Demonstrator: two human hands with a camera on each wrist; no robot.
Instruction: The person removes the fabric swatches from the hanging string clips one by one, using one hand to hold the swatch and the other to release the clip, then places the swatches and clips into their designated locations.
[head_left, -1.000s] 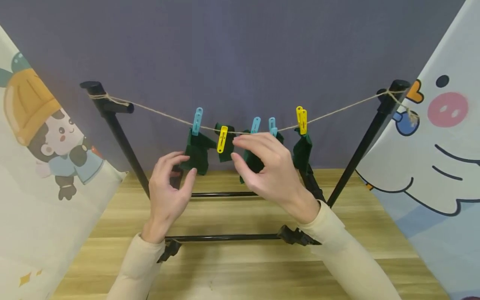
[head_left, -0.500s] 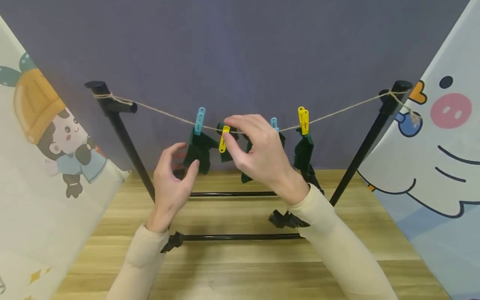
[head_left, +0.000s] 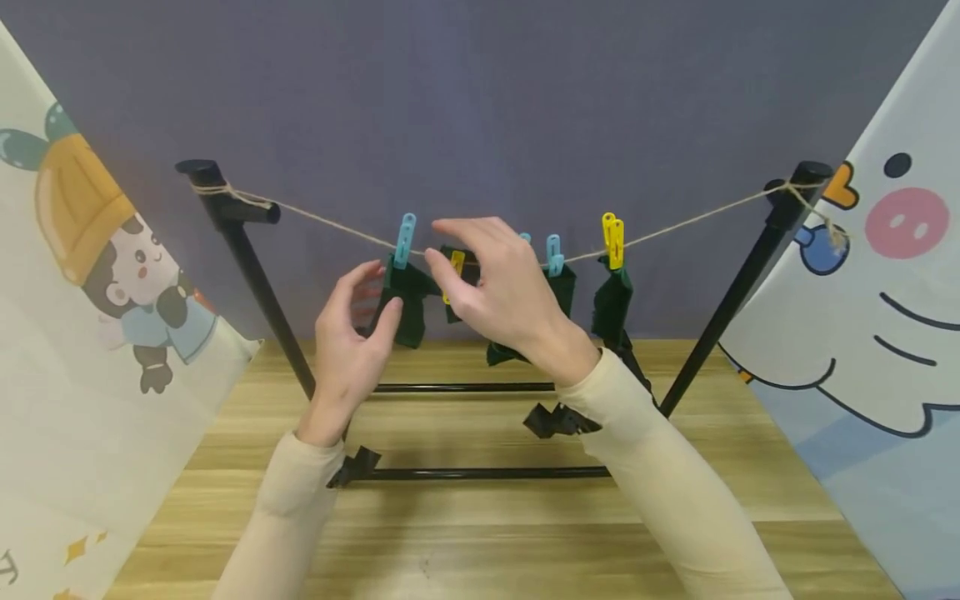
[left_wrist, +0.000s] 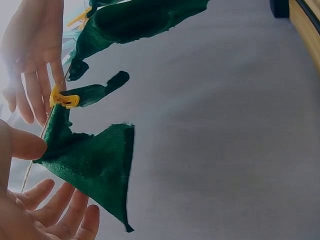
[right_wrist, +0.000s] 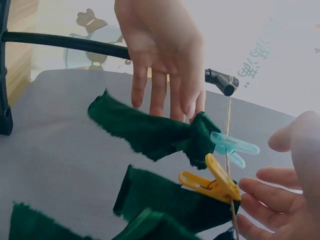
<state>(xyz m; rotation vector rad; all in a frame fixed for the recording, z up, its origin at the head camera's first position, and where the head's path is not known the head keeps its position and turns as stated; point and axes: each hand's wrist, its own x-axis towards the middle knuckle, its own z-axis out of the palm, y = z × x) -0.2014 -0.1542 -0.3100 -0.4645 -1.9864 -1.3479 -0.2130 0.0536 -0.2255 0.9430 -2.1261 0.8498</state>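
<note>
Head view: my left hand (head_left: pixel 351 346), loosely curved and holding nothing, has a dark-green fabric piece (head_left: pixel 408 312) just to its right, under a light-blue plastic clothespin (head_left: pixel 405 240); my right hand (head_left: pixel 512 287), likewise relaxed and grasping nothing, partly hides a yellow plastic clothespin (head_left: pixel 458 262); left wrist: the fabric piece reaches between my left thumb and fingers, contact unclear; right wrist: the yellow clothespin is beside my right fingertips, thumb apart.

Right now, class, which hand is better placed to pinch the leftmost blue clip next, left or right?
Right, probably: the right hand is level with the blue clip and close to it in the head view, holding nothing. The left hand sits lower, by the dark green cloth under that clip.
</note>
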